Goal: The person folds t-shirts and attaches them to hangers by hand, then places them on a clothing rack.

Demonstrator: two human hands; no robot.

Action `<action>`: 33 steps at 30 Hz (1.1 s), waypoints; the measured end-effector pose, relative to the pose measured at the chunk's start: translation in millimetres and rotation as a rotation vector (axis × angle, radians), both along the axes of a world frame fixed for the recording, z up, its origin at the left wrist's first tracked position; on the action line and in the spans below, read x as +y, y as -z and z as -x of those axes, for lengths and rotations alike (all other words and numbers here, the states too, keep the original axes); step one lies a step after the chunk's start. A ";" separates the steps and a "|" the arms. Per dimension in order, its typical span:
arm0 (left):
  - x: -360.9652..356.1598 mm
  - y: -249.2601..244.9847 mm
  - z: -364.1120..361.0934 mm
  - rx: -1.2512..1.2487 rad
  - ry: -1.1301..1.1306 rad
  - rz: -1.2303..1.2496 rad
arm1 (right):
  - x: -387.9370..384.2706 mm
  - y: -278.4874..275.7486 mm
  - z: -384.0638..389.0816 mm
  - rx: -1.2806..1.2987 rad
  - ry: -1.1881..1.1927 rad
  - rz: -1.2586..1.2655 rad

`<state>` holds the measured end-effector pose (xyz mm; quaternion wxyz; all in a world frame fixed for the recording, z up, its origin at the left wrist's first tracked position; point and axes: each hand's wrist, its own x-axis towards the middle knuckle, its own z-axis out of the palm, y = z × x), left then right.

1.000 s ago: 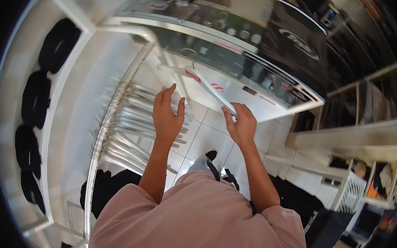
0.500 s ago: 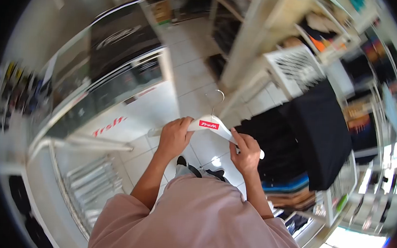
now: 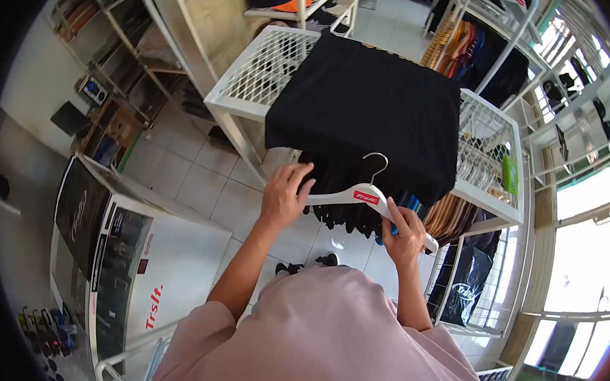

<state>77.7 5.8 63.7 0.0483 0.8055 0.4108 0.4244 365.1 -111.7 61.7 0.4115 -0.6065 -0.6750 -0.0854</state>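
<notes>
A white clothes hanger [image 3: 339,197] with a metal hook and a red label is held level in front of my body. My right hand [image 3: 405,233] grips its right arm, thumb and fingers around it near the end. At the other end, my left hand [image 3: 285,195] has its thumb and fingers apart, beside the hanger's left tip; whether it touches is hard to tell. Just beyond the hanger, a black garment [image 3: 369,110] lies spread flat over the top of a white mesh rack [image 3: 237,106].
Dark and brown garments [image 3: 450,217] hang under the rack top. A white counter [image 3: 182,253] with red lettering stands at left. Green packaging [image 3: 509,175] lies on the rack's right side. Tiled floor [image 3: 231,196] shows between counter and rack.
My view and body have turned right, bringing the rack and black garment in front of me. The hanger came along in my right hand, while my left hand's fingers opened at its left end.
</notes>
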 end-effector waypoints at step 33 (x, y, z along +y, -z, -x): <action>100.1 -62.5 28.7 0.042 0.283 -0.119 | 39.1 1.5 70.4 -0.111 0.119 0.015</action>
